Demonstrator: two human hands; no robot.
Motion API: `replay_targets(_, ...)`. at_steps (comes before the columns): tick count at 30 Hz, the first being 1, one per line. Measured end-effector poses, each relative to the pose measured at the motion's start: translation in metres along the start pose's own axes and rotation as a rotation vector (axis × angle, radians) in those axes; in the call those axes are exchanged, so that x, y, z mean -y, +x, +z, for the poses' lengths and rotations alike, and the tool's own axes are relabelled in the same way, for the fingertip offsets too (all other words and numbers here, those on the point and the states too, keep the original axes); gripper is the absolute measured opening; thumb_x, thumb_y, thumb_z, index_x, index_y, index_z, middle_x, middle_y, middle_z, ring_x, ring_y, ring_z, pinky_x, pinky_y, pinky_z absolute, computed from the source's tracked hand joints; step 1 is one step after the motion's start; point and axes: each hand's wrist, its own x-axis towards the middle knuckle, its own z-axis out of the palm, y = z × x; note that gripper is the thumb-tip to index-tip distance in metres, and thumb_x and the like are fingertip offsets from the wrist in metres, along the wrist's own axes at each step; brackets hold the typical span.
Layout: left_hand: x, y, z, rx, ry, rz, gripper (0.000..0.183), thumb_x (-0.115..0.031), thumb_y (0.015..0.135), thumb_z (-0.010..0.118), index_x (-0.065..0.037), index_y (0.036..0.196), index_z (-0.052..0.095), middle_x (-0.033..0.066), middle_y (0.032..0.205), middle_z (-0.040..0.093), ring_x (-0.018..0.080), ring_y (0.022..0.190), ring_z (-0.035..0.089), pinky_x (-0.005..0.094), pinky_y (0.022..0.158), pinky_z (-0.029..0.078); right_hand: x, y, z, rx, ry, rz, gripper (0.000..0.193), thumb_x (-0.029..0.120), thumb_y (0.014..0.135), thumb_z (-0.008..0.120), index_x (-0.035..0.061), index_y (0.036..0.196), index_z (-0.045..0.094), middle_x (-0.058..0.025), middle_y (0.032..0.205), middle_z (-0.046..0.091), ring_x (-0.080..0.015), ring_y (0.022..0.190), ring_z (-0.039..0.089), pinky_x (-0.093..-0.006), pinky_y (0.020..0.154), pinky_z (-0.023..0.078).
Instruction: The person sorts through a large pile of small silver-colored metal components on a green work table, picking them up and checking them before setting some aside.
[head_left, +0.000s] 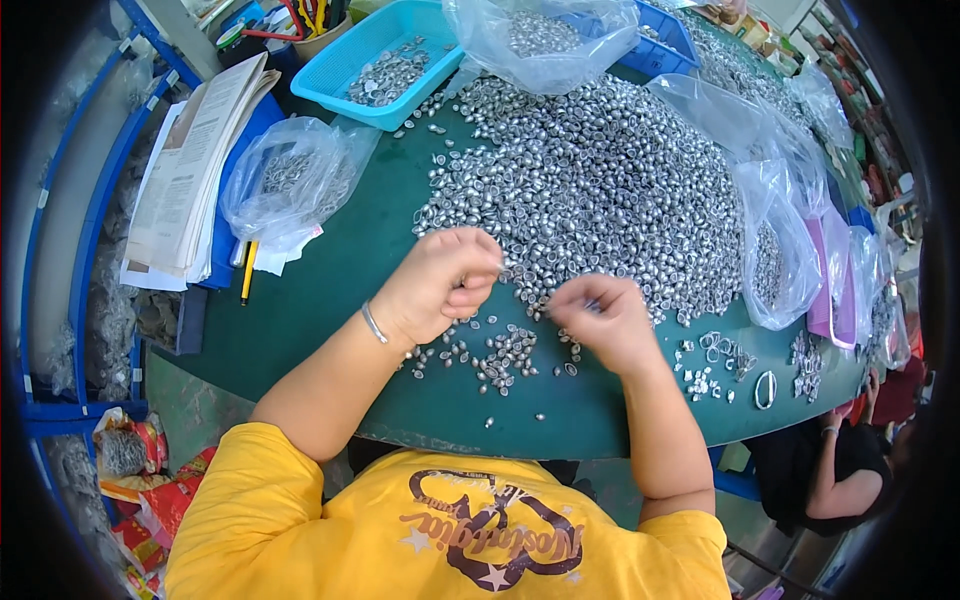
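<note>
A big heap of small silver metal pieces [590, 190], oval and hollow like little cups, covers the middle of the green table [330, 260]. At the heap's near left edge my left hand [450, 280] is closed, its fingers curled in toward the thumb. My right hand [610, 320], slightly blurred, pinches its fingers together just above the heap's near edge. Whatever either hand holds is too small to make out. Between my forearms lies a smaller cluster of the same metal pieces [508, 358], with a few stray ones nearer the table edge.
A turquoise basket [330, 90] with metal pieces stands at the far left, beside a plastic bag [290, 175] and stacked papers [195, 165]. Clear bags [780, 250] line the right. Small metal parts and an oval ring [765, 390] lie near right. Another person's arm [835, 485] shows beyond.
</note>
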Motion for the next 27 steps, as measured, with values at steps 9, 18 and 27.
replay_targets(9, 0.005, -0.017, 0.003, -0.223, 1.095, 0.177, 0.01, -0.011, 0.076, 0.071, -0.003, 0.08, 0.068, 0.0009, 0.069, 0.062, 0.0068, 0.06, 0.053, 0.0223, 0.056, 0.044, -0.009, -0.005, 0.02, -0.021, -0.804, -0.355, 0.008, 0.013, 0.076, 0.066, 0.0078, 0.082, 0.068, -0.0101, 0.072, 0.062, -0.0278, 0.065, 0.062, -0.0363, 0.058, 0.051)
replay_targets(18, 0.024, -0.019, 0.001, -0.144, 1.382, 0.464, 0.008, -0.011, 0.075, 0.069, -0.004, 0.077, 0.066, 0.0034, 0.063, 0.056, 0.0163, 0.061, 0.057, 0.0303, 0.056, 0.046, -0.009, 0.0, 0.024, -0.069, -0.894, -0.436, 0.004, 0.009, 0.073, 0.067, 0.0081, 0.077, 0.065, -0.0077, 0.068, 0.057, -0.0285, 0.059, 0.059, -0.0374, 0.053, 0.049)
replay_targets(27, 0.022, -0.015, -0.001, -0.198, 0.866, 0.236, 0.012, -0.01, 0.076, 0.067, -0.001, 0.083, 0.066, -0.0016, 0.061, 0.052, 0.009, 0.055, 0.049, 0.0217, 0.048, 0.039, 0.004, 0.003, -0.01, 0.076, 0.678, 0.252, 0.01, 0.01, 0.085, 0.058, 0.0022, 0.079, 0.058, -0.0011, 0.062, 0.05, -0.0067, 0.052, 0.042, -0.0196, 0.044, 0.031)
